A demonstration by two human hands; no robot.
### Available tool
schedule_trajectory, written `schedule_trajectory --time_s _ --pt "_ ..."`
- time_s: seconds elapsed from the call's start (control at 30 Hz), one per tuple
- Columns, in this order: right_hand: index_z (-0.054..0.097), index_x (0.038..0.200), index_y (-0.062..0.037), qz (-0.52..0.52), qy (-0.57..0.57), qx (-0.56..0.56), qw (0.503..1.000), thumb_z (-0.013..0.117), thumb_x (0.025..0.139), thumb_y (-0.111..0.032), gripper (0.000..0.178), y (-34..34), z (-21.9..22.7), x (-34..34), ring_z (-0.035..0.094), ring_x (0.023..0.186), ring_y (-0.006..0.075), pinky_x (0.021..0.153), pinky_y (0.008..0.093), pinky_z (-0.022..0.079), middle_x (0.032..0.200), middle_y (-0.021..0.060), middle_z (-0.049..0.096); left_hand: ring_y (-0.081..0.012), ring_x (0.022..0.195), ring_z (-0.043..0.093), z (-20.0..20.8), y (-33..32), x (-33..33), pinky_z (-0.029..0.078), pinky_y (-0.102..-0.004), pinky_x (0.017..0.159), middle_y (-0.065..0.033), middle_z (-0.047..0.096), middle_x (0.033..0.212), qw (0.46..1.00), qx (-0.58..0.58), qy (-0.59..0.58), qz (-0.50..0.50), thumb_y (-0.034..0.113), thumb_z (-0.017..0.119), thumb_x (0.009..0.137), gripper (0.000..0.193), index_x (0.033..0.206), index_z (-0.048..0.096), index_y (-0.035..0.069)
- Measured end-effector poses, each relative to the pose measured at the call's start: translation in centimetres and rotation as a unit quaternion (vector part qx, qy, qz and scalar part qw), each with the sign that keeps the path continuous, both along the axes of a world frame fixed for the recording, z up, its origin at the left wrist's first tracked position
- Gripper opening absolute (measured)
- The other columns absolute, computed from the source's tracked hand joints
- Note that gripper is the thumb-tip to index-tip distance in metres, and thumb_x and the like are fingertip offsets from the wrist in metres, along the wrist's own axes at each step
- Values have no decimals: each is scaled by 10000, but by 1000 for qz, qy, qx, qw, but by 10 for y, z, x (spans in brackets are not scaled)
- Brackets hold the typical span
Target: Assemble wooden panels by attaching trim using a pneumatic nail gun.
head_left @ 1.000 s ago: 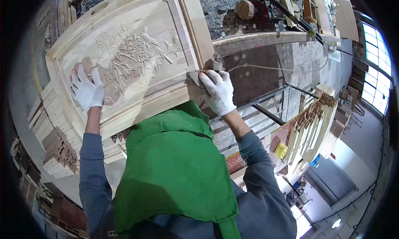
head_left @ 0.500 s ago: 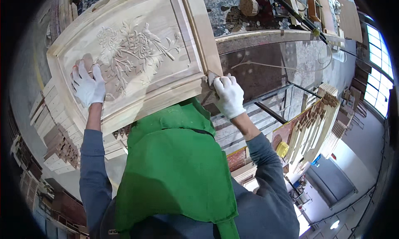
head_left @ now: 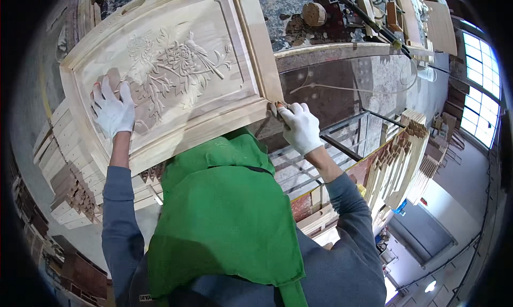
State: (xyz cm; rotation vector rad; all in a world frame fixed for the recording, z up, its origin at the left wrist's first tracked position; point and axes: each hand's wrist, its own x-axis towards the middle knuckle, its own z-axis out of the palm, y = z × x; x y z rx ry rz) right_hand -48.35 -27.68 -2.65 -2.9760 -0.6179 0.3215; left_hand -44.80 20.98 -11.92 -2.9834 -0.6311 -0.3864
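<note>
In the head view, we rest our left hand [head_left: 114, 109] flat, fingers spread, on the carved wooden panel [head_left: 173, 75] before our green apron [head_left: 230, 216]; our right hand [head_left: 301, 127] pinches a grey sheet [head_left: 273, 109] at the panel's near right corner.

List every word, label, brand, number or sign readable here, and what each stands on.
Gray top: one small pale label near the lower edge, with dark lettering too small to read surely; not copied.
Carved wooden panel: none visible, only carved flowers and leaves.
Green apron: none visible.
</note>
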Motion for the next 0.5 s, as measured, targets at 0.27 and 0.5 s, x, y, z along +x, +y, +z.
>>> schedule_trajectory --time_s 0.27,0.5 --pt "692 1167 -180 -88 7 16 996 720 714 -107 460 8 33 -5 569 848 309 615 423 511 998 92 583 -366 1378 462 -1 -2 0 400 -545 1107 -107 504 1502 1000 20 11 6 565 556 952 590 1449 517 251" --pt "736 1167 -176 -76 -36 99 992 690 738 -81 442 40 0 10 583 819 306 656 411 515 993 83 619 -361 1366 475 -2 -2 7 433 -548 1072 -101 517 1485 1000 9 -17 -3 571 568 943 594 1442 522 252"
